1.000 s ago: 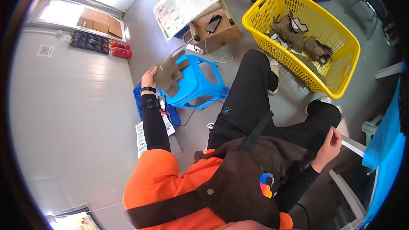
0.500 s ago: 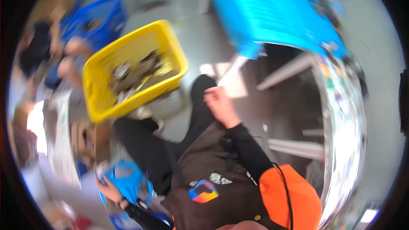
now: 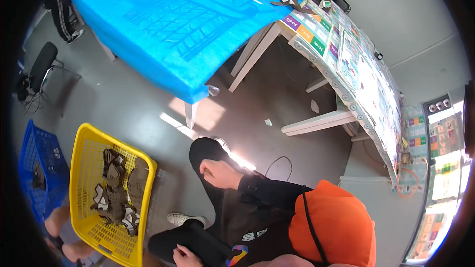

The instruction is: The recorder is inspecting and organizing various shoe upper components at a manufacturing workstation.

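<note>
My right hand (image 3: 221, 174) rests on my right knee, its fingers curled in and nothing visible in them. Low in the picture, my left hand (image 3: 185, 257) lies on my left thigh with its fingers folded; the lower edge cuts it off. Left of my legs stands a yellow plastic basket (image 3: 151, 188). Inside it are several brown-grey pieces (image 3: 116, 198), seemingly of cloth, some with white parts. Neither hand touches the basket.
A blue-covered table (image 3: 163, 34) stands ahead, joined at its right by a table with a patterned cover (image 3: 366, 69). A blue basket (image 3: 47, 168) and another person's bare legs (image 3: 74, 247) are at the left. A black chair (image 3: 43, 66) stands farther off. A cable (image 3: 279, 163) lies on the floor.
My view has swung to the right, so the tables and yellow basket sit farther left. My left hand has moved from beside the blue bag onto my thigh. My right hand remains at my knee.
</note>
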Demonstrator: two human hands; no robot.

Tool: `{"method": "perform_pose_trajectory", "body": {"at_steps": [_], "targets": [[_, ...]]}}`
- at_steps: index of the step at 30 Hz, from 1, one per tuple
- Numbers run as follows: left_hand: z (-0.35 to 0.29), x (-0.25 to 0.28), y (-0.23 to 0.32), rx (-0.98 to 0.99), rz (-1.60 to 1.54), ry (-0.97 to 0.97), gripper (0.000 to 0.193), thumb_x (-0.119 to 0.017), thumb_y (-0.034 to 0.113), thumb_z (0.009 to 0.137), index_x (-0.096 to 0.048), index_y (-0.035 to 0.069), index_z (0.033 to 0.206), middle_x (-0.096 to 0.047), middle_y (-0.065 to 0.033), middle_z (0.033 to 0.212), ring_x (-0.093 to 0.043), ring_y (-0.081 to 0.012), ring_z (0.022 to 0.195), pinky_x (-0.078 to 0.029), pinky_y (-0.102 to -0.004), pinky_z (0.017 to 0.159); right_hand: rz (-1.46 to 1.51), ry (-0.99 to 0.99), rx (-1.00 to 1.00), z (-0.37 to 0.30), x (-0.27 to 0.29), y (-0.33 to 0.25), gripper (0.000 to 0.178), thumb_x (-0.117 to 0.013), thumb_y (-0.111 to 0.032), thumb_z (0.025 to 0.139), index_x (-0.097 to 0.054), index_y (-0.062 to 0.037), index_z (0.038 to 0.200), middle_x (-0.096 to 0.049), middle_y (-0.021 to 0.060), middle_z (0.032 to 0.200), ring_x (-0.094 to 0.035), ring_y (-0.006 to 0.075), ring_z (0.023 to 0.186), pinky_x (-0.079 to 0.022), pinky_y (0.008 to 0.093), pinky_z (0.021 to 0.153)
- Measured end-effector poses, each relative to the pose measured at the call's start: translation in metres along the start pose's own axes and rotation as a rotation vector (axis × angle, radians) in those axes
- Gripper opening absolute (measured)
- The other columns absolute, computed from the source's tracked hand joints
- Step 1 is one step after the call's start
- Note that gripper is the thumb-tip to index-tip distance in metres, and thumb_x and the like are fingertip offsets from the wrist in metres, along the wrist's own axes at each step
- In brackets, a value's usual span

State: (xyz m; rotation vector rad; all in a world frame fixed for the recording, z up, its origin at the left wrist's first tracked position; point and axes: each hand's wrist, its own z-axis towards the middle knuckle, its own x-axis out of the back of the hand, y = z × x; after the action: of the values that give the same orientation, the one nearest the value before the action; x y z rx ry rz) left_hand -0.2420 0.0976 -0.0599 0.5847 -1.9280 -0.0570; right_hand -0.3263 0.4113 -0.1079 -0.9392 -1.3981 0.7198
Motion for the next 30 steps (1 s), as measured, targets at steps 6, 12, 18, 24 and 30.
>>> {"method": "perform_pose_trajectory", "body": {"at_steps": [6, 12, 18, 24, 30], "targets": [[0.025, 0.002, -0.049, -0.146, 0.073, 0.207, 0.043, -0.053, 0.036, 0.093, -0.043, 0.007, 0.063, -0.037, -0.0063, 0.052, -0.030, -0.0165, 0.046, -0.029, -0.0368, 0.043, -0.015, 0.027, -0.182, 0.016, 0.015, -0.020, 0.014, -0.058, -0.010, 0.080, -0.049, -0.0064, 0.090, -0.058, 0.0136, 0.077, -0.060, 0.0325, 0.073, -0.047, 0.0427, 0.066], [0.052, 0.041, 0.025, -0.286, -0.089, -0.307, 0.019, -0.062, 0.020, 0.086, -0.062, 0.003, 0.079, -0.063, -0.0142, 0.068, -0.064, -0.0295, 0.063, -0.050, -0.0386, 0.061, -0.155, 0.236, -0.387, -0.015, 0.065, -0.020, 0.017, -0.052, -0.021, 0.092, -0.051, -0.0047, 0.097, -0.058, 0.0183, 0.080, -0.061, 0.0372, 0.074, -0.048, 0.0494, 0.065], [0.073, 0.109, 0.227, -0.545, -0.246, -0.518, 0.032, -0.067, 0.017, 0.085, -0.055, -0.001, 0.108, -0.064, -0.0146, 0.095, -0.065, -0.0279, 0.085, -0.051, -0.0352, 0.076, -0.178, 0.661, -0.593, -0.018, 0.232, -0.091, 0.020, -0.039, -0.016, 0.098, -0.056, -0.0071, 0.105, -0.061, 0.0178, 0.103, -0.061, 0.0405, 0.087, -0.049, 0.0478, 0.073], [0.065, 0.104, 0.497, -1.240, -0.106, -0.345, 0.054, -0.074, 0.021, 0.077, -0.051, -0.004, 0.120, -0.057, -0.0217, 0.111, -0.053, -0.0382, 0.104, -0.045, -0.0450, 0.088, -0.090, 1.173, -0.657, -0.060, 0.401, -0.113, 0.018, -0.045, -0.016, 0.098, -0.059, -0.0067, 0.105, -0.062, 0.0165, 0.086, -0.060, 0.0331, 0.080, -0.047, 0.0384, 0.072], [0.016, 0.039, 0.707, -1.486, 0.047, -0.097, 0.069, -0.079, 0.027, 0.070, -0.046, 0.009, 0.128, -0.054, -0.0149, 0.119, -0.050, -0.0364, 0.111, -0.040, -0.0509, 0.088, -0.070, 1.328, -0.690, -0.145, 0.491, -0.156, 0.020, -0.045, -0.014, 0.098, -0.060, -0.0058, 0.108, -0.055, 0.0074, 0.076, -0.048, 0.0149, 0.067, -0.042, 0.0298, 0.065]]}}
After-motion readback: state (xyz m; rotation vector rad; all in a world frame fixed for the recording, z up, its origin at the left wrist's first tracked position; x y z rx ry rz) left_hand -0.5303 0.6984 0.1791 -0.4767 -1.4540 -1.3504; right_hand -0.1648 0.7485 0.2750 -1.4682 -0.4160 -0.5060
